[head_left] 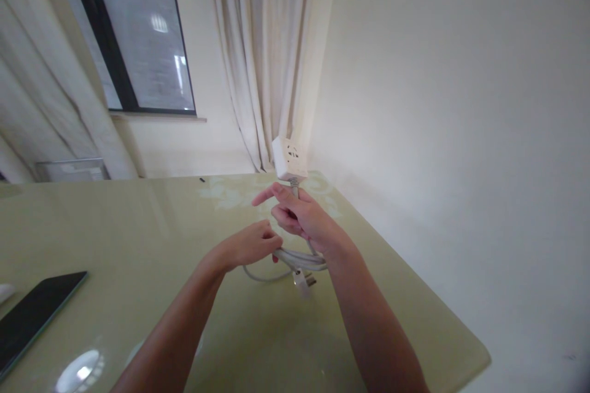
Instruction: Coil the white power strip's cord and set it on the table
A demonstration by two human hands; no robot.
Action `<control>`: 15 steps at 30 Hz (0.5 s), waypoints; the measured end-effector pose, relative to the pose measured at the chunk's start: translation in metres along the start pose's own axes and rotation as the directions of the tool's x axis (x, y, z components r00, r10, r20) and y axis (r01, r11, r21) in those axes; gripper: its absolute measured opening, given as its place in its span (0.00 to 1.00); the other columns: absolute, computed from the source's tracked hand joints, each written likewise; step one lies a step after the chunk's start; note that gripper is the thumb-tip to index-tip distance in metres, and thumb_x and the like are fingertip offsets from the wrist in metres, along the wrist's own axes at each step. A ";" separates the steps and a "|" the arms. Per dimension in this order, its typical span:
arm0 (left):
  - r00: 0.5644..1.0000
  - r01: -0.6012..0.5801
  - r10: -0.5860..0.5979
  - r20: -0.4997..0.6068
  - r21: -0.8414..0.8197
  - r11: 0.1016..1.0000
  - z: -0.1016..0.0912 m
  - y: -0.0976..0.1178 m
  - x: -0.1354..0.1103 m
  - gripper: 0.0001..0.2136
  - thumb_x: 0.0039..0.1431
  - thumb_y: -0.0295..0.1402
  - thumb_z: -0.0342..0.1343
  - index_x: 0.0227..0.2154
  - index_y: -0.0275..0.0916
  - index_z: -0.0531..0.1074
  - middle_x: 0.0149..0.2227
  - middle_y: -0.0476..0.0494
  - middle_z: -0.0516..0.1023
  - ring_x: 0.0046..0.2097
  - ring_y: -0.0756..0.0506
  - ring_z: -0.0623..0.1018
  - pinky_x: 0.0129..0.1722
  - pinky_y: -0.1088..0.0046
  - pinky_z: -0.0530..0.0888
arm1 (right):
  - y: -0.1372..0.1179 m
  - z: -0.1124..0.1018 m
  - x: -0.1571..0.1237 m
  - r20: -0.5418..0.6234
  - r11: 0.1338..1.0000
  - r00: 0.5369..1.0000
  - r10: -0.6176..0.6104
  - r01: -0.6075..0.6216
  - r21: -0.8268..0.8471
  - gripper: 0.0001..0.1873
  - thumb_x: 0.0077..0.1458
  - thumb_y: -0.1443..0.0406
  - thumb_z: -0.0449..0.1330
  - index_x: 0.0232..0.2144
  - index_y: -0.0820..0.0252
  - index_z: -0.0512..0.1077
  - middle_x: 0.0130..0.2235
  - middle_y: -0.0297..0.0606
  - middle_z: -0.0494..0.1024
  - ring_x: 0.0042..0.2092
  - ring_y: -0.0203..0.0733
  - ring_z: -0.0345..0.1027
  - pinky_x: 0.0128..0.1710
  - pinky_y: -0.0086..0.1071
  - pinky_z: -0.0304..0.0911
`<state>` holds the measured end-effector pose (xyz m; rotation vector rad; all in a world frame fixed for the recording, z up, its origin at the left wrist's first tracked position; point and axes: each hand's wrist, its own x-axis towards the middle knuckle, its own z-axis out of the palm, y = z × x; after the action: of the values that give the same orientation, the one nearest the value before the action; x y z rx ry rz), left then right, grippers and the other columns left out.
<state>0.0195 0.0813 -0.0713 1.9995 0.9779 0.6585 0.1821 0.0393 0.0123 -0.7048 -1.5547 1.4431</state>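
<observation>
Over glossy pale-green tbl [138, 233] | I see white plastic socket block [289, 161] just beyond R hand [308, 218] (nearer), long axis near-upright | R fingers closed on its pale-grey cable [299, 258]; L hand [252, 244] grips its loops

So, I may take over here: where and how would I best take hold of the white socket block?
Probably by the upper end of the white socket block, coming from above and pinching its side edges. It is held up with that end free, while the cord leaves its lower end, near the right grip.
</observation>
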 end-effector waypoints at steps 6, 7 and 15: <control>0.996 0.054 -0.045 0.074 -0.121 0.991 0.002 0.013 -0.003 0.22 0.59 0.55 0.58 0.26 0.39 0.77 0.33 0.42 0.77 0.35 0.43 0.74 0.32 0.69 0.69 | 0.001 -0.002 0.001 -0.013 0.999 0.999 -0.049 0.049 -0.023 0.26 0.66 0.44 0.57 0.40 0.59 0.79 0.17 0.21 0.50 0.19 0.30 0.37 0.17 0.26 0.36; 0.995 0.087 -0.078 0.063 -0.148 0.985 0.002 0.014 -0.004 0.22 0.58 0.56 0.58 0.29 0.39 0.77 0.37 0.42 0.77 0.36 0.43 0.74 0.32 0.69 0.70 | 0.002 -0.002 0.002 -0.016 0.998 0.998 -0.057 0.056 -0.031 0.26 0.67 0.44 0.56 0.40 0.60 0.79 0.17 0.21 0.50 0.19 0.29 0.37 0.17 0.27 0.36; 0.979 0.177 -0.199 -0.037 -0.315 0.933 0.016 0.011 0.002 0.19 0.54 0.52 0.61 0.32 0.40 0.72 0.37 0.45 0.74 0.37 0.45 0.69 0.30 0.72 0.64 | 0.000 -0.003 0.003 -0.118 0.994 0.988 -0.103 0.100 -0.039 0.26 0.65 0.43 0.58 0.37 0.61 0.78 0.16 0.20 0.50 0.18 0.28 0.36 0.17 0.27 0.35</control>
<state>0.0362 0.0716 -0.0710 1.5958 1.0225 0.7285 0.1833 0.0435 0.0128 -0.7082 -1.5025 1.2801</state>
